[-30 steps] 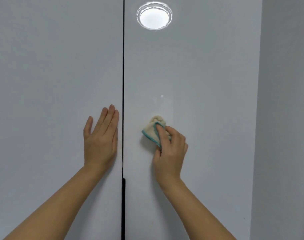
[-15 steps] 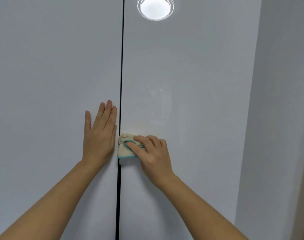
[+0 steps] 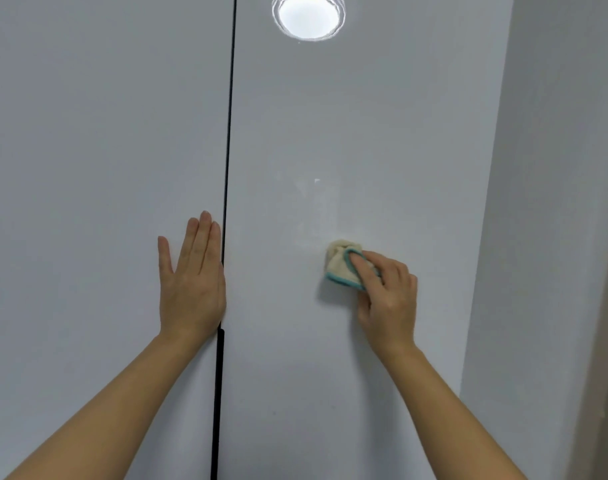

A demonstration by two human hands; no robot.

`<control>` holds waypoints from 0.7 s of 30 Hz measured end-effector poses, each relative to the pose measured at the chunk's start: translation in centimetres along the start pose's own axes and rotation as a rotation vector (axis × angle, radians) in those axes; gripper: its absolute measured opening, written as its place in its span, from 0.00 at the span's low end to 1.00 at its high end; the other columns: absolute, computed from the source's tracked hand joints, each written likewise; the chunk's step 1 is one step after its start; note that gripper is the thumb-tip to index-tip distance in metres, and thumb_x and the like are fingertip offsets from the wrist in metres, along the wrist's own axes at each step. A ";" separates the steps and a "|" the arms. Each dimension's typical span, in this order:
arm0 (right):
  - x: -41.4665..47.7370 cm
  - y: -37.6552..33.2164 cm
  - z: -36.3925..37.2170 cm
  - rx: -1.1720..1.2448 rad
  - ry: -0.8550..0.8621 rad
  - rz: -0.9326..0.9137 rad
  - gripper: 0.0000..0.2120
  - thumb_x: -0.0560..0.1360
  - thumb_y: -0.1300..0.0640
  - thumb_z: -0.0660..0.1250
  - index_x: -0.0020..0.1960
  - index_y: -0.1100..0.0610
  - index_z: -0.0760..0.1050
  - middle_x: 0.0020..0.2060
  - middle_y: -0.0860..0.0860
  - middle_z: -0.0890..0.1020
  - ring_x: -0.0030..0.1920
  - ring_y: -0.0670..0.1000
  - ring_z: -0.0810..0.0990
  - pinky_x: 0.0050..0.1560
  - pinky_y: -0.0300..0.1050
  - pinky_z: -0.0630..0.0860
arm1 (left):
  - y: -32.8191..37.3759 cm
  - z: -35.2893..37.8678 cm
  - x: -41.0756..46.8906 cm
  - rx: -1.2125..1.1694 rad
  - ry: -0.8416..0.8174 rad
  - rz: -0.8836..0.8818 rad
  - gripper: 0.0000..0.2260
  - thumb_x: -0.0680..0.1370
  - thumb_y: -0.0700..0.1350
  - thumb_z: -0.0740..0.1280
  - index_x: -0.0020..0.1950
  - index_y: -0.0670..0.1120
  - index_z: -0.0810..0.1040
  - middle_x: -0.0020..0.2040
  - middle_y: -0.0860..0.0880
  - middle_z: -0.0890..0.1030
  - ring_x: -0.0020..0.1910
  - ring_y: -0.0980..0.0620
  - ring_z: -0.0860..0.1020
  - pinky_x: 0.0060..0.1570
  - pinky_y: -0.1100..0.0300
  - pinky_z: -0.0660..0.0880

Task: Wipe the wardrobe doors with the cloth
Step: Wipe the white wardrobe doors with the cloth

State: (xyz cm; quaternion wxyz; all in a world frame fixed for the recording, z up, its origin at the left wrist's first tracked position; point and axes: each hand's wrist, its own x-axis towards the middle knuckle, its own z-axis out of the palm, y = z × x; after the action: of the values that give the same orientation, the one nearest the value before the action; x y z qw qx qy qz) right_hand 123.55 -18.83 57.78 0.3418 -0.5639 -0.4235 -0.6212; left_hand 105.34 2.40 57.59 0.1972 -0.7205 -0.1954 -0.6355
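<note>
Two glossy white wardrobe doors fill the view, the left door and the right door, split by a thin dark gap. My left hand lies flat with straight fingers on the left door, right beside the gap. My right hand grips a bunched cream cloth with a teal edge and presses it against the middle of the right door. A faint pale smear shows on the door just above the cloth.
A round ceiling lamp is mirrored at the top of the right door. A black strip handle runs down the gap below my left hand. A plain white side wall stands to the right of the wardrobe.
My right hand slid the cloth left to the gap beside my left hand, then back right to the middle of the right door. My left hand stayed flat on the left door.
</note>
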 end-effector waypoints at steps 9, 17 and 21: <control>-0.8 5.7 -2.3 -0.060 0.106 0.337 0.28 0.65 0.70 0.62 0.65 0.58 0.74 0.56 0.56 0.76 0.54 0.57 0.72 0.52 0.49 0.67 | 0.2 -0.2 0.2 -0.012 -0.003 0.003 0.26 0.78 0.34 0.55 0.76 0.36 0.56 0.77 0.41 0.57 0.77 0.45 0.54 0.73 0.37 0.48; -2.2 7.5 -3.6 -0.055 0.186 0.623 0.26 0.71 0.71 0.62 0.68 0.60 0.71 0.57 0.60 0.74 0.57 0.60 0.71 0.59 0.57 0.68 | 0.2 -0.2 0.1 -0.028 -0.001 -0.007 0.27 0.77 0.33 0.56 0.76 0.36 0.56 0.77 0.42 0.56 0.77 0.45 0.53 0.73 0.37 0.48; -2.5 7.0 -3.3 -0.045 0.251 0.736 0.25 0.73 0.70 0.63 0.69 0.61 0.70 0.58 0.61 0.74 0.58 0.61 0.71 0.60 0.58 0.69 | 0.2 -0.4 0.1 -0.044 -0.023 -0.011 0.24 0.80 0.37 0.51 0.76 0.37 0.55 0.77 0.42 0.56 0.77 0.46 0.53 0.73 0.38 0.47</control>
State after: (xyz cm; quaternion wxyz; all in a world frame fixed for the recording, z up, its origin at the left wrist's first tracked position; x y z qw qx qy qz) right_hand 128.79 -24.85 56.23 0.5788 -0.6050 -0.1340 -0.5301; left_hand 105.18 2.03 57.74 0.1756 -0.7306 -0.1877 -0.6325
